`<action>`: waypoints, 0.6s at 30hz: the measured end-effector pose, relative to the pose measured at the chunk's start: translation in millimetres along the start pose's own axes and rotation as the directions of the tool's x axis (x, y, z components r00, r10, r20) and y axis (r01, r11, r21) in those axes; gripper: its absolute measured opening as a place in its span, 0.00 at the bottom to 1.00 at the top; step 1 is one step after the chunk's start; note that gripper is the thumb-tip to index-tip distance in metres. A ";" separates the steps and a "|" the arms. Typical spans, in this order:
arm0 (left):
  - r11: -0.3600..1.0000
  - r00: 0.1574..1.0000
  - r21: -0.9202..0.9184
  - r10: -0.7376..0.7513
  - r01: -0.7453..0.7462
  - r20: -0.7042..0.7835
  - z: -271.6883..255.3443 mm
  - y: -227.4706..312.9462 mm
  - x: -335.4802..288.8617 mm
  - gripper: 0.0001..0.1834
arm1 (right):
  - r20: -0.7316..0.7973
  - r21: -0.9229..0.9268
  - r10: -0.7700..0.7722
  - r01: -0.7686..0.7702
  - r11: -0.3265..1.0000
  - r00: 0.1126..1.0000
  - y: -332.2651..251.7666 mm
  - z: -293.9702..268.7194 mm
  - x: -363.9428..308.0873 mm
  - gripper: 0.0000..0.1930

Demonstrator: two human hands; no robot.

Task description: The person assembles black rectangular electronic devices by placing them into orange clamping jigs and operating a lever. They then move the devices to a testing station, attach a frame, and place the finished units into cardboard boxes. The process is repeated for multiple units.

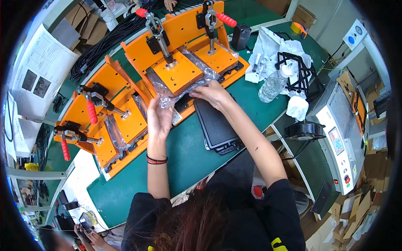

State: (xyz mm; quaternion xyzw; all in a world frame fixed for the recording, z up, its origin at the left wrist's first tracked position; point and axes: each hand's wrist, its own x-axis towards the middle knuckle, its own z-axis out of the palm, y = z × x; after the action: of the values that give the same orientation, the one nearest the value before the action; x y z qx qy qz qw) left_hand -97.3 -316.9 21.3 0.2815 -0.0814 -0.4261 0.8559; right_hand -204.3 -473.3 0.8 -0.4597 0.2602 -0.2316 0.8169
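Note:
Clear plastic film [168, 100] hangs over the near edge of the orange clamping fixture [144, 54], around a clamped orange block [178, 76]. My left hand [159, 119], palm up, has its fingers closed on the film at the block's left front corner. At the front right, my right hand [214, 95] pinches the film's edge, its fingertips partly hidden. A dark flat part lies under the block, mostly covered. Below my right hand, a stack of black flat panels [215, 125] rests on the green table [184, 154].
A second orange fixture [94, 111] with red-handled clamps stands to the left. On the right are a clear bottle [272, 87], black frames [295, 73] on white wrapping, a small fan [305, 130] and a white machine [335, 138]. Black cables [100, 50] lie behind the fixtures.

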 end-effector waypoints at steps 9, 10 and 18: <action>0.898 0.885 -0.008 -0.433 0.440 0.169 -9.7 44.8 40.6 0.28 | -0.057 -0.027 -0.068 0.066 0.997 0.996 -2.4 15.6 -1.8 0.12; 0.907 0.891 0.020 -0.416 0.420 0.178 -11.7 45.6 40.9 0.27 | -0.050 -0.032 -0.046 0.044 0.998 0.998 -5.9 12.4 -3.6 0.12; 0.059 0.583 0.771 0.692 -0.634 0.426 47.0 25.9 -2.5 0.23 | -0.228 -0.310 -0.033 -0.040 0.950 0.973 -46.6 -32.7 -107.3 0.17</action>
State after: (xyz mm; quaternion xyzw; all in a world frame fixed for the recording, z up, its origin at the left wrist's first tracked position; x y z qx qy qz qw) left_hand -99.0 -322.0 74.7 0.6183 -0.3817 0.1298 0.6747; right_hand -312.9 -449.5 49.7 -0.5527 0.3871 -0.2378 0.6987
